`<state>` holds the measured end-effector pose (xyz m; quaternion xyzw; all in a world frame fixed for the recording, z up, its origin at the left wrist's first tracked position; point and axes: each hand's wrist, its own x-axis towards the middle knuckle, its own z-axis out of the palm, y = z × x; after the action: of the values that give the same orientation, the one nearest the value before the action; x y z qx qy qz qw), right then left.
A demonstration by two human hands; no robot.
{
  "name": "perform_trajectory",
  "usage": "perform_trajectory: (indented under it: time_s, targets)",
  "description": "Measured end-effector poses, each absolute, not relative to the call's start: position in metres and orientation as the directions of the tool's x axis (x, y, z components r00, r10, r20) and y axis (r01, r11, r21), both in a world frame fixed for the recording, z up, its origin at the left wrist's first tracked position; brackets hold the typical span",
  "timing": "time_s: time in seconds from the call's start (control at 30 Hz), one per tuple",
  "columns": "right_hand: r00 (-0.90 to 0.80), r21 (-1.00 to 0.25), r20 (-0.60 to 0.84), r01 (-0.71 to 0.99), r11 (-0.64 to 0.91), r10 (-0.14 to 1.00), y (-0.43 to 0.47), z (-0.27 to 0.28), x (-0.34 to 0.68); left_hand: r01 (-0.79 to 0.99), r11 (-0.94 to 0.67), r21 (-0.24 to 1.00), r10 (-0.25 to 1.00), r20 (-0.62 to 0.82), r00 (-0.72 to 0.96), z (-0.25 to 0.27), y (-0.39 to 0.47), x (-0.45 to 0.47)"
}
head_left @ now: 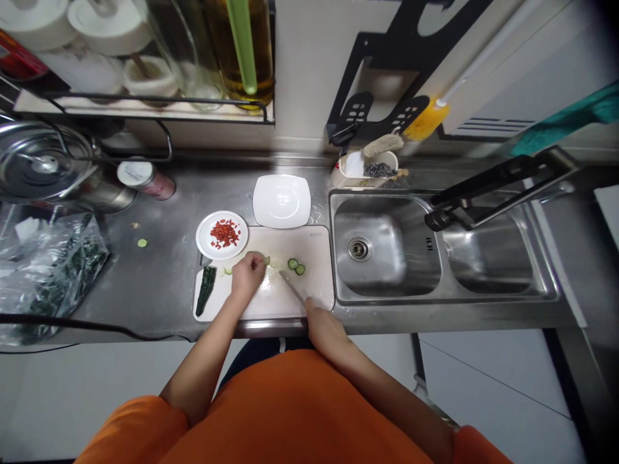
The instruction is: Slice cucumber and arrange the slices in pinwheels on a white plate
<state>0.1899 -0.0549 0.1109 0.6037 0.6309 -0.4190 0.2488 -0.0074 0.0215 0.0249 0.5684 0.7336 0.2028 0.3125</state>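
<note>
My left hand (246,278) is pinched around a small piece of cucumber (266,260) over the white cutting board (290,303). In my right hand (325,327) is the handle of a knife (293,288), its blade pointing up and left toward the middle of the board. Two round cucumber slices (296,265) lie to the right of the blade tip. At the board's left end rests a dark green length of cucumber (206,291), with pale trimmings beside it. Chopped red pieces (225,233) sit on a round white plate (203,243) overlapping the board's upper left corner.
A square white plate (281,201) stands behind the board. The double sink (387,238) with a black faucet (483,193) is on the right. Left are a plastic bag of greens (58,270), a jar (147,179) and a metal pot (97,180). A seasoning shelf (145,109) hangs above.
</note>
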Motion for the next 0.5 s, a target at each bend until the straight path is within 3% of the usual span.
perform_trajectory:
  time_s: [0.17, 0.33, 0.5]
  targets:
    - [-0.146, -0.225, -0.830, 0.971, -0.085, 0.538, -0.054, 0.111, 0.192, 0.754, 0.333, 0.567, 0.942, -0.174, -0.286, 0.022, 0.024, -0.034]
    - [-0.143, -0.216, -0.837, 0.973, -0.079, 0.528, -0.052, 0.112, 0.192, 0.857, 0.148, 0.493, 0.986, -0.004, -0.168, 0.019, 0.019, -0.034]
    - [-0.126, -0.192, -0.847, 0.978, -0.076, 0.516, -0.055, 0.118, 0.195, 0.769, -0.078, 0.635, 0.995, -0.004, 0.104, 0.017, 0.027, -0.007]
